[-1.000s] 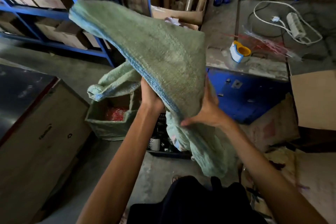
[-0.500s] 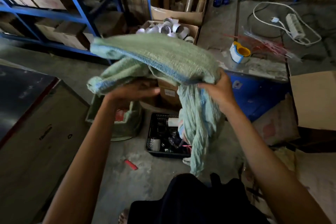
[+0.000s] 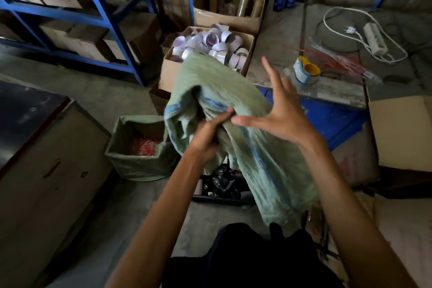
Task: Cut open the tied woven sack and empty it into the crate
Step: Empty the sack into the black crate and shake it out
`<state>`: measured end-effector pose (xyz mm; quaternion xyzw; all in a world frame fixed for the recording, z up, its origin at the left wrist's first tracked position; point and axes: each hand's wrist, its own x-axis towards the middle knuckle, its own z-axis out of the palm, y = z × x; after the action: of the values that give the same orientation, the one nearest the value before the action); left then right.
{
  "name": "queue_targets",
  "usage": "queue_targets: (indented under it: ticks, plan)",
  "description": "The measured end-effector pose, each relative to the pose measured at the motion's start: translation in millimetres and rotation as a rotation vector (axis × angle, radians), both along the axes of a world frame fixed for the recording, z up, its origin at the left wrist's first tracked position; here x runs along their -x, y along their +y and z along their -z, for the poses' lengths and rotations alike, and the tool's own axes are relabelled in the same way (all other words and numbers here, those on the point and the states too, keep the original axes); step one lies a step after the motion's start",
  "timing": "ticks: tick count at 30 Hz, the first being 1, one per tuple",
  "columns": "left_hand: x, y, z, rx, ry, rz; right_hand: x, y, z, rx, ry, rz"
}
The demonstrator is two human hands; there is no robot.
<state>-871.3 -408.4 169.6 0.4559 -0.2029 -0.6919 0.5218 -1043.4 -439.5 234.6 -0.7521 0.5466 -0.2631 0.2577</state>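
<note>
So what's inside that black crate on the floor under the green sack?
The black crate holds dark, shiny jumbled items and a pale roll-like piece at its left; they are too dim to identify. The hanging green sack, gripped by the left hand, covers the crate's right part.
</note>
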Motion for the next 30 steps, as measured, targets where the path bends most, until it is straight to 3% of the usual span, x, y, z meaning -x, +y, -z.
queue_targets:
  ticks: [3,5,8,11,13,16,19,23,25,28,30]
  plan:
    - [-9.2,-3.1,-14.7,0.055,0.347,-0.046,15.8,10.3,25.5,-0.163,0.187,-0.082]
    - [-8.2,-5.4,-20.3,0.064,0.456,-0.044,11.9,14.0,42.6,-0.173,0.022,-0.094]
    - [-5.0,-9.2,-23.1,0.041,0.45,-0.026,5.1,10.8,51.0,-0.114,-0.215,-0.008]
    - [-12.8,-13.6,-26.1,0.017,0.414,0.054,8.2,0.1,47.1,-0.129,-0.231,0.019]
    - [-21.7,-14.0,-25.7,-0.036,0.274,0.112,9.7,-3.9,44.9,-0.101,-0.228,0.034]
    - [-44.1,-8.0,-25.8,-0.145,-0.137,0.283,13.9,-10.3,39.6,-0.04,-0.276,0.09]
    - [-79.8,5.2,-27.8,-0.126,-0.503,0.386,26.1,-15.1,22.2,-0.034,-0.331,0.038]
    - [-115.2,13.4,-28.0,0.202,-0.924,-0.013,45.1,-10.4,-12.1,-0.077,-0.402,-0.12]
    - [-114.7,4.7,-27.6,0.359,-1.112,0.133,45.7,-10.0,-27.5,-0.088,-0.538,-0.136]
    - [-90.1,-17.8,-16.7,0.459,-1.259,0.384,32.3,-11.4,-42.5,-0.122,-0.802,-0.167]
    - [-61.2,-23.9,-9.0,0.468,-1.194,0.464,18.5,-13.9,-42.8,-0.128,-0.97,-0.168]
